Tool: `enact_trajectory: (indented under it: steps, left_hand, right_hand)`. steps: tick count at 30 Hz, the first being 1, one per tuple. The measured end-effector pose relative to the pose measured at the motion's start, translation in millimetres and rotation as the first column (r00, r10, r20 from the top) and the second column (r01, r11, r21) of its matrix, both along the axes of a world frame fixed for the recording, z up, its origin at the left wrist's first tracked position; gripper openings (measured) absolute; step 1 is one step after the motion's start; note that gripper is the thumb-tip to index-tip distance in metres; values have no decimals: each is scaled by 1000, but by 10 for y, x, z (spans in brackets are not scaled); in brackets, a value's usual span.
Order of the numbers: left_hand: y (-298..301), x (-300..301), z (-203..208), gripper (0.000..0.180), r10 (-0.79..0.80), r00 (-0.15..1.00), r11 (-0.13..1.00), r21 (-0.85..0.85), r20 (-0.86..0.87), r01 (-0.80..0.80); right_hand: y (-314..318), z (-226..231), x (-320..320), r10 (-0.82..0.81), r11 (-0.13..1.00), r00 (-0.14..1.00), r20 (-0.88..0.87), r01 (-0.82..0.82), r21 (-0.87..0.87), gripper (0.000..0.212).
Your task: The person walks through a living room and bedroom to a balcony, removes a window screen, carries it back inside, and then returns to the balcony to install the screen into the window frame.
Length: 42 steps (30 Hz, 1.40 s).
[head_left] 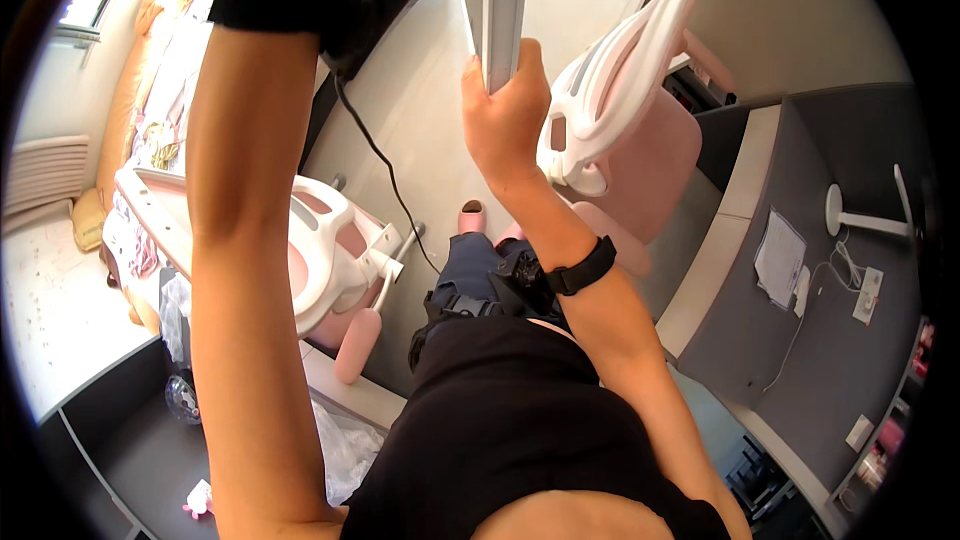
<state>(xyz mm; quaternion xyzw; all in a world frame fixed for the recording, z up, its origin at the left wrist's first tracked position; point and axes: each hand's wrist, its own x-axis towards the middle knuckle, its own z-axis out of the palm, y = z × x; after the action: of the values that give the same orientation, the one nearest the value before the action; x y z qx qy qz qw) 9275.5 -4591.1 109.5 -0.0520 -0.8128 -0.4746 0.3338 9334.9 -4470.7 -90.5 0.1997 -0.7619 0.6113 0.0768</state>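
My right hand (508,125) is closed around the lower end of a long, narrow white and grey panel (505,10) with a raised ridge along it. The panel stands up in front of me and runs out past the upper edge, so its kind cannot be made out. My left arm reaches up and out of the picture, and the hand itself is hidden beyond the top. A black strap with a dark box-shaped device (372,20) sits on that forearm, and a cable hangs from it. Another black strap (582,268) circles my right forearm.
A pink and white chair (640,155) stands right of the panel, and another chair (325,250) is at my left. Grey-walled desks lie on both sides; the right one holds papers (780,258) and a white stand (835,210). A bed with clothes (165,90) is far left.
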Motion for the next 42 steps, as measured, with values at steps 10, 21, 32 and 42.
enact_trajectory:
  steps: [10, 21, 32, 42]
  left_hand:
    - [799, 698, -174, 31, 248, 963, 933, 244, 104, -266]
    - [1782, 1700, -453, 20, 237, 952, 917, 279, 194, -285]
    - [2924, 2509, -633, 18, 261, 953, 897, 324, 155, -299]
    - [4310, 3205, -580, 17, 382, 909, 854, 313, 164, -416]
  right_hand:
    - [963, -283, 844, 114, 994, 994, 0, -114, 3, 33]
    - [2631, -242, 1762, 262, 964, 963, 61, -264, 18, 38]
    - [3920, -373, 2408, 308, 949, 951, 29, -309, 63, 39]
    - [5350, -248, 2937, 397, 913, 916, 56, -401, 78, 35]
